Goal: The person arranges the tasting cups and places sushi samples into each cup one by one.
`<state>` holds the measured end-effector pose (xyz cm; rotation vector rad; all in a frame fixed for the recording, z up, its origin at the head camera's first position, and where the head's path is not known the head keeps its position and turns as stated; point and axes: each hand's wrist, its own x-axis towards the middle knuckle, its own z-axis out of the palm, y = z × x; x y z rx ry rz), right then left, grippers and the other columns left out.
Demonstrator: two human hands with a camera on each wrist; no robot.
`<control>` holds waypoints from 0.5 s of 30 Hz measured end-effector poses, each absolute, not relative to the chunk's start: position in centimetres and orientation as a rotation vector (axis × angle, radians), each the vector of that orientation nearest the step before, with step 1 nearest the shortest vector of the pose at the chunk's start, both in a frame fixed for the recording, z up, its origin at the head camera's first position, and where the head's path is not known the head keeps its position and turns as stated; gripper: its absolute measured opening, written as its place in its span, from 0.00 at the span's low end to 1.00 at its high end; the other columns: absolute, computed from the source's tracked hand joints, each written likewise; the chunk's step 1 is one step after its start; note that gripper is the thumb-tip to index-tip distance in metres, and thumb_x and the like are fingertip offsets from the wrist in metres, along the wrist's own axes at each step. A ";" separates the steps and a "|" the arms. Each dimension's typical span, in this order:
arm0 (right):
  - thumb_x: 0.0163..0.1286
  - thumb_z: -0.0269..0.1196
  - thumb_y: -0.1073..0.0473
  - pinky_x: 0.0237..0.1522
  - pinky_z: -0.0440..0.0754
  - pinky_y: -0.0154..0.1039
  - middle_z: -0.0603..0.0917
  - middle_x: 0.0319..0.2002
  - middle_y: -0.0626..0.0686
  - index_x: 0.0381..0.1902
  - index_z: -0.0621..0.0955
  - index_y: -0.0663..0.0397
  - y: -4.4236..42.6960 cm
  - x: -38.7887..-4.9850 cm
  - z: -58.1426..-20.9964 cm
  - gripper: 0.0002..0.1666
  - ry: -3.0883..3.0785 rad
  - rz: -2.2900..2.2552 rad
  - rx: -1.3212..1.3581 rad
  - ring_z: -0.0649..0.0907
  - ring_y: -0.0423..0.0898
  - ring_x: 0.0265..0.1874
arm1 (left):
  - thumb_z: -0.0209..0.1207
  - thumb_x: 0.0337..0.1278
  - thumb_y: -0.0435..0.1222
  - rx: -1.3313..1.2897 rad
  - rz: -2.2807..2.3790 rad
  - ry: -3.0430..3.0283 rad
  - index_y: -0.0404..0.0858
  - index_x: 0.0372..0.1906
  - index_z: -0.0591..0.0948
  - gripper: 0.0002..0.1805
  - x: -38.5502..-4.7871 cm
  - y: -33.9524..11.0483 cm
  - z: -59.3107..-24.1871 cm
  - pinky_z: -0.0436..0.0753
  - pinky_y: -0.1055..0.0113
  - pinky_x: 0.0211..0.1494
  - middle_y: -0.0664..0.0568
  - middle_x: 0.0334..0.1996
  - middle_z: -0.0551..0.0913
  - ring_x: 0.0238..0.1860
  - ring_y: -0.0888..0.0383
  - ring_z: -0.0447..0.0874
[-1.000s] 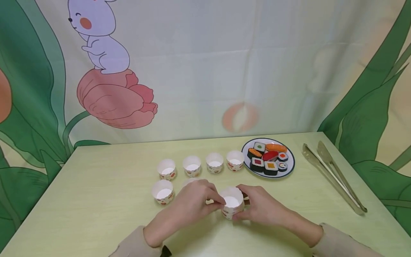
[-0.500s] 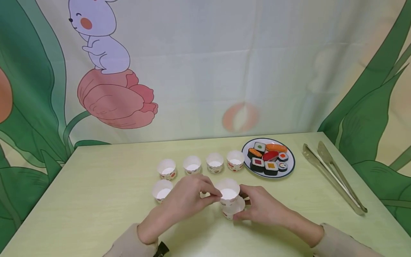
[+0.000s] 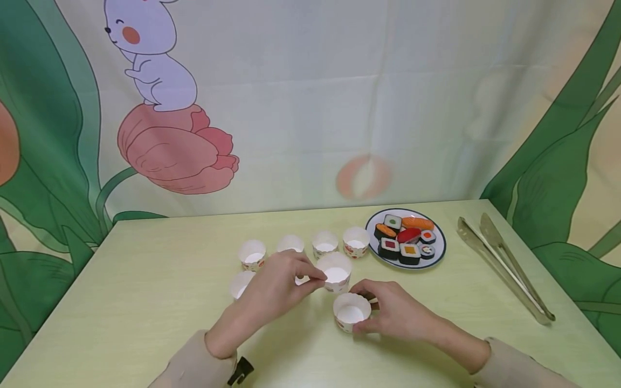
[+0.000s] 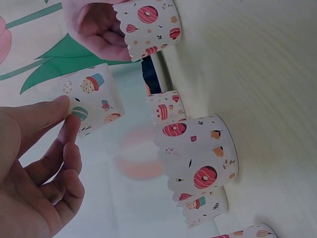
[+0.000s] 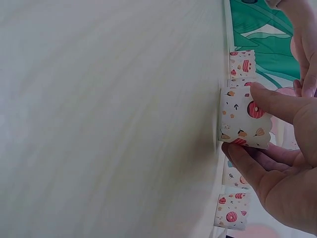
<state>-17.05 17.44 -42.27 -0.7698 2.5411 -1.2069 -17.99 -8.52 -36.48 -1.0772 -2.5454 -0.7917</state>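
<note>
My left hand (image 3: 278, 288) pinches the rim of a white paper baking cup (image 3: 335, 271) printed with cupcakes, between thumb and fingers. In the left wrist view this cup (image 4: 94, 99) is held up off the table. My right hand (image 3: 395, 312) grips a second baking cup (image 3: 351, 312) by its side, low at the tabletop; thumb and fingers lie on either side of the cup (image 5: 242, 119) in the right wrist view. Several more baking cups (image 3: 356, 243) stand in a back row. A nearer cup (image 3: 240, 284) is partly covered by my left hand, and another behind it barely shows.
A blue-rimmed plate (image 3: 439, 256) with several sushi pieces (image 3: 409, 235) stands behind the right hand, beside the back row. Metal tongs (image 3: 506, 269) lie at the table's right. A printed cloth (image 3: 291, 108) hangs behind the table's back edge.
My left hand has lifted the upper cup out of the one in my right hand and carried it up and left, away from it. The right hand has stayed in place.
</note>
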 end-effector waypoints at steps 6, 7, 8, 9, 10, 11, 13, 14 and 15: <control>0.55 0.82 0.55 0.54 0.82 0.47 0.85 0.50 0.49 0.55 0.81 0.57 17.5 -17.0 -42.2 0.33 2.542 -1.196 -0.768 0.85 0.48 0.50 | 0.76 0.53 0.33 -1.019 -0.702 -2.592 0.45 0.34 0.93 0.04 -18.6 -8.3 -36.9 0.77 0.68 0.35 0.59 0.30 0.88 0.33 0.58 0.82; 0.55 0.81 0.55 0.54 0.82 0.46 0.85 0.50 0.49 0.55 0.81 0.57 17.5 -17.0 -42.2 0.33 2.542 -1.193 -0.768 0.85 0.48 0.50 | 0.76 0.53 0.34 -1.014 -0.688 -2.600 0.45 0.34 0.93 0.04 -18.8 -8.3 -37.0 0.77 0.68 0.35 0.59 0.30 0.88 0.33 0.57 0.82; 0.55 0.81 0.55 0.54 0.82 0.46 0.85 0.50 0.48 0.55 0.81 0.57 17.5 -17.0 -42.2 0.33 2.542 -1.191 -0.768 0.85 0.47 0.50 | 0.76 0.53 0.34 -1.012 -0.677 -2.608 0.45 0.35 0.93 0.04 -18.9 -8.2 -37.1 0.77 0.68 0.35 0.59 0.31 0.89 0.33 0.57 0.82; 0.55 0.81 0.55 0.54 0.82 0.46 0.85 0.50 0.48 0.55 0.81 0.56 17.5 -17.0 -42.2 0.33 2.541 -1.189 -0.768 0.85 0.47 0.50 | 0.76 0.53 0.34 -1.015 -0.668 -2.612 0.45 0.35 0.93 0.04 -19.0 -8.2 -37.3 0.78 0.68 0.36 0.59 0.31 0.89 0.33 0.57 0.82; 0.55 0.81 0.54 0.54 0.82 0.46 0.85 0.50 0.48 0.55 0.81 0.56 17.5 -17.0 -42.2 0.33 2.540 -1.187 -0.767 0.85 0.47 0.50 | 0.75 0.53 0.33 -1.021 -0.664 -2.611 0.44 0.35 0.93 0.04 -19.2 -8.2 -37.4 0.78 0.68 0.36 0.58 0.31 0.89 0.33 0.57 0.82; 0.55 0.81 0.54 0.54 0.82 0.46 0.85 0.50 0.48 0.55 0.81 0.56 17.5 -17.0 -42.2 0.33 2.538 -1.187 -0.765 0.85 0.46 0.50 | 0.75 0.53 0.33 -1.026 -0.660 -2.611 0.44 0.35 0.93 0.04 -19.3 -8.2 -37.6 0.78 0.68 0.36 0.58 0.31 0.89 0.33 0.57 0.82; 0.56 0.81 0.54 0.54 0.82 0.47 0.85 0.50 0.47 0.55 0.80 0.56 17.5 -17.0 -42.2 0.32 2.533 -1.189 -0.759 0.84 0.46 0.50 | 0.75 0.53 0.32 -1.038 -0.655 -2.609 0.42 0.34 0.93 0.04 -19.5 -8.2 -37.8 0.79 0.67 0.37 0.58 0.31 0.89 0.33 0.56 0.82; 0.56 0.81 0.54 0.54 0.82 0.47 0.84 0.50 0.47 0.55 0.80 0.56 17.5 -17.0 -42.1 0.32 2.532 -1.190 -0.758 0.84 0.46 0.50 | 0.75 0.54 0.32 -1.040 -0.651 -2.612 0.42 0.34 0.93 0.03 -19.6 -8.1 -37.9 0.79 0.67 0.37 0.58 0.31 0.89 0.33 0.56 0.82; 0.56 0.81 0.54 0.54 0.82 0.47 0.84 0.50 0.47 0.55 0.80 0.56 17.5 -17.0 -42.1 0.32 2.529 -1.192 -0.756 0.84 0.46 0.50 | 0.75 0.54 0.32 -1.043 -0.650 -2.617 0.42 0.34 0.93 0.03 -19.6 -8.1 -37.9 0.79 0.67 0.36 0.58 0.30 0.89 0.33 0.56 0.82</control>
